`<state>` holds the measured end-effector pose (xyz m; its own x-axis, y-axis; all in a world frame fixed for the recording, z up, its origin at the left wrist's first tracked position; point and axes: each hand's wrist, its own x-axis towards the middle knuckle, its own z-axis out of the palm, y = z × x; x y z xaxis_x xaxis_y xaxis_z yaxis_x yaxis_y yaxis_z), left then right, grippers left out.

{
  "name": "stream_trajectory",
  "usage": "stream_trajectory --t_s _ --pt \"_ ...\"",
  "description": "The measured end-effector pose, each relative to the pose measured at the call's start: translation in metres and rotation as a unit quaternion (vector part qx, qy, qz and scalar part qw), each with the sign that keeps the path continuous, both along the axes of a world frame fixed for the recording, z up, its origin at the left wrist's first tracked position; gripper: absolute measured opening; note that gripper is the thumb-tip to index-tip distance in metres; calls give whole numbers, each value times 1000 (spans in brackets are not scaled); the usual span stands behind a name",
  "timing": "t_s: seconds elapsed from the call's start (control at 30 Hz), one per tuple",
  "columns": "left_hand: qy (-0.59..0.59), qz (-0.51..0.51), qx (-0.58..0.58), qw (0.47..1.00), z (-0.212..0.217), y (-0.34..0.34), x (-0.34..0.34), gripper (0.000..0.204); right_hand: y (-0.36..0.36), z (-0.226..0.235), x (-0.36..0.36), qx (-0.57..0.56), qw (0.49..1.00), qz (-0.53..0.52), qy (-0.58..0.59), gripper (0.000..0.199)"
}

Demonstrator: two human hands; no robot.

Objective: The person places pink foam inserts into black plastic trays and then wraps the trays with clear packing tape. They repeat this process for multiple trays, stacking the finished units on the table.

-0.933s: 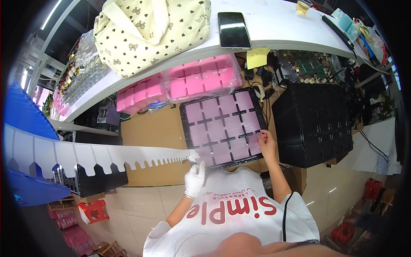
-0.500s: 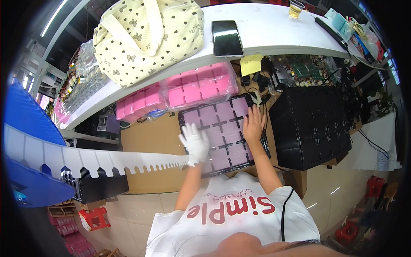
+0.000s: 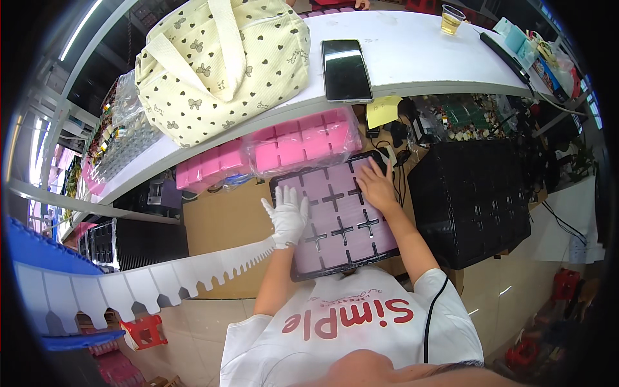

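A black-rimmed tray [image 3: 298, 274] lies in front of me, tilted a little, its top covered by a pale purple sheet [image 3: 327, 222] with black cross-shaped pieces showing through. My left hand [image 3: 289, 218], in a white glove, rests flat on the tray's left side with fingers spread. Bare and flat, my right hand [image 3: 376, 187] lies across the upper right part of the tray, its fingers apart. Neither hand grips anything. A long white toothed strip [image 3: 174, 272] reaches from the left to my gloved wrist; whether it touches is unclear.
Pink divided trays [image 3: 300, 145] in clear film sit behind the tray, under a white table [image 3: 400, 48]. On it are a cream bag [image 3: 225, 77], a phone [image 3: 346, 71] and a cup [image 3: 452, 20]. Black trays [image 3: 469, 203] stand at right. Blue sheeting [image 3: 48, 248] is at left.
My right hand has moved from the tray's right edge further over its upper right part. The tray has shifted slightly toward me. The toothed strip now slopes lower at left.
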<state>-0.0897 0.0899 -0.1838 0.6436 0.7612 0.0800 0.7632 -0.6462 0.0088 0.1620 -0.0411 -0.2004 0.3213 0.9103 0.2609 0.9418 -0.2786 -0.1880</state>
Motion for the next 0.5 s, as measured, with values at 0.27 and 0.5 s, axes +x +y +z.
stream_trajectory --t_s 0.27,0.5 --pt "7 -18 13 1000 -5 14 -1 57 -6 -19 10 50 997 -53 -31 39" --pt "18 -250 -26 968 19 -48 -67 48 -111 12 -38 68 980 107 154 30"
